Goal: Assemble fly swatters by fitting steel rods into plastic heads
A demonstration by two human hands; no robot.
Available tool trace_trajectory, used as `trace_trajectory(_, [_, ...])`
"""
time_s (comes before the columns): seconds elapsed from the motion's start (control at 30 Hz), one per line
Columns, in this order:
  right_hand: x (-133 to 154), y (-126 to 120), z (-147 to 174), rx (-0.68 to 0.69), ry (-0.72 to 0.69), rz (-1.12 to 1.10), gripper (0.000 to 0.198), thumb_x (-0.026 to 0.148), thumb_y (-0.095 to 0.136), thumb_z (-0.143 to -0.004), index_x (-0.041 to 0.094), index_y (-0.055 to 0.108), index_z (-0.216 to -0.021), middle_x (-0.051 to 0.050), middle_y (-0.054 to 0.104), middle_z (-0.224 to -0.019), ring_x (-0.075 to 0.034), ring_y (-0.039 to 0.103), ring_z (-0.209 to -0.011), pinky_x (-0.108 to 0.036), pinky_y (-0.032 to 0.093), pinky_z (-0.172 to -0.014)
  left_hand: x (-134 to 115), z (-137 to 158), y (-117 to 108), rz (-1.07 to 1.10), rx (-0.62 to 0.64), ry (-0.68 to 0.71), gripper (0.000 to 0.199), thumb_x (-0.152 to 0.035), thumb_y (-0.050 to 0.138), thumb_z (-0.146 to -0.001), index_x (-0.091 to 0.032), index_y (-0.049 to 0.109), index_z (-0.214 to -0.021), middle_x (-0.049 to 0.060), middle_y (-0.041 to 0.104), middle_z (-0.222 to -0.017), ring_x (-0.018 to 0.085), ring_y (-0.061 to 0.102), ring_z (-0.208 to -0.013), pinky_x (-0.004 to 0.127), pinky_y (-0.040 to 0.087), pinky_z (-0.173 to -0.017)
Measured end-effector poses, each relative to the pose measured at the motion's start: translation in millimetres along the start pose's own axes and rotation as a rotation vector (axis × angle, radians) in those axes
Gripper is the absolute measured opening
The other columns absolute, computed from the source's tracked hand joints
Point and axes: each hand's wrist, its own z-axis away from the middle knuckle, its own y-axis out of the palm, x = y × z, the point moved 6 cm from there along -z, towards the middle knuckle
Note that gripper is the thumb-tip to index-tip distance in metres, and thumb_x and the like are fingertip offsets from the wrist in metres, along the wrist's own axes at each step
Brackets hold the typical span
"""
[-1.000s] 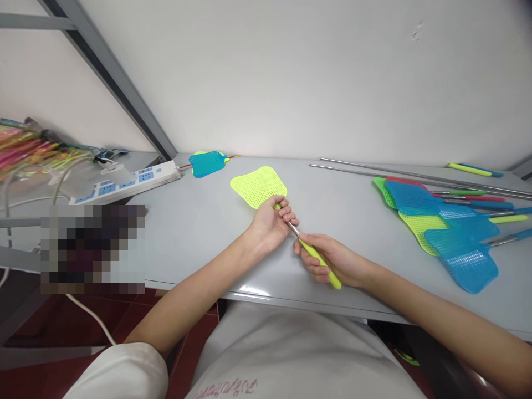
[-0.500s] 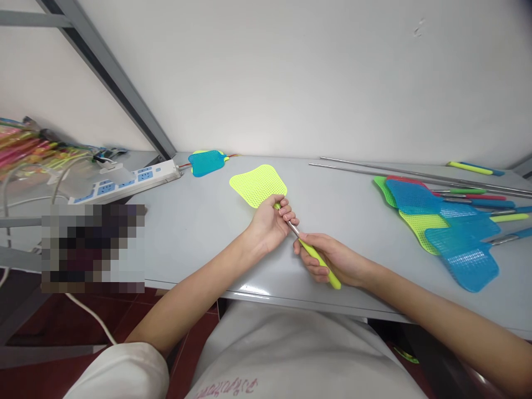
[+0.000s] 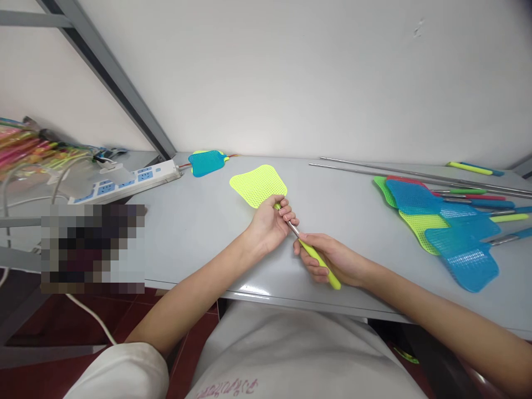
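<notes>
A yellow-green fly swatter (image 3: 258,184) with a perforated head and a metal shaft slants across the middle of the head view. My left hand (image 3: 271,224) is closed round its neck, where the head meets the shaft, and hides that joint. Lower right, my right hand (image 3: 322,257) wraps the yellow-green grip, whose end sticks out below the fingers. A short stretch of bare shaft shows between both hands. To the right lies a pile of swatters, with a blue swatter (image 3: 463,257) nearest the table's front edge.
Long metal rods (image 3: 374,173) lie along the wall behind the pile. A blue swatter head (image 3: 208,163) over a yellow one rests at the back left, beside a white power strip (image 3: 124,183). Bagged colourful items (image 3: 29,147) are at far left. A pixelated patch hides the left front.
</notes>
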Motion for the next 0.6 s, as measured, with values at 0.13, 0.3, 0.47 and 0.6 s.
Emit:
trace_trajectory(0.13, [0.2,0.1,0.1,0.002,0.0,-0.003,0.027,0.04,0.039,-0.08,0.016,0.048,-0.076,0.006,0.035,-0.048,-0.003,0.025,-0.034,-0.018,0.023,-0.034,0.0,-0.5,-0.3,0.002,-0.002,0.004,0.02,-0.017,0.043,-0.071,-0.017,0.034,-0.053,-0.006,0.023,-0.044,0.006,0.026,-0.038,0.021,0.032,-0.043])
trace_trajectory(0.3, [-1.1,-0.5,0.0,0.005,-0.006,-0.004,0.026,0.04,0.039,-0.08,0.016,0.049,-0.076,0.006,0.035,-0.048,-0.003,0.025,-0.034,-0.018,0.023,-0.035,0.1,-0.6,0.1,0.001,0.005,0.0,0.02,-0.017,0.043,-0.071,-0.016,0.034,-0.054,-0.006,0.023,-0.044,0.006,0.027,-0.038,0.021,0.032,-0.043])
trace_trajectory(0.47, [-1.0,-1.2,-0.6,0.008,-0.006,-0.004,0.026,0.04,0.039,-0.08,0.016,0.049,-0.076,0.006,0.035,-0.048,-0.003,0.025,-0.034,-0.018,0.023,-0.035,0.1,-0.8,-0.7,0.0,-0.001,0.003,0.02,-0.017,0.043,-0.071,-0.016,0.034,-0.054,-0.006,0.023,-0.044,0.006,0.027,-0.038,0.02,0.032,-0.043])
trace_trajectory(0.6, [-0.1,-1.1,-0.8,0.003,-0.005,-0.003,0.026,0.04,0.04,-0.08,0.016,0.049,-0.076,0.006,0.035,-0.048,-0.003,0.025,-0.034,-0.018,0.023,-0.034,0.4,-0.8,-0.7,0.003,0.003,0.003,0.02,-0.017,0.043,-0.071,-0.017,0.034,-0.053,-0.006,0.023,-0.043,0.006,0.028,-0.037,0.02,0.032,-0.043])
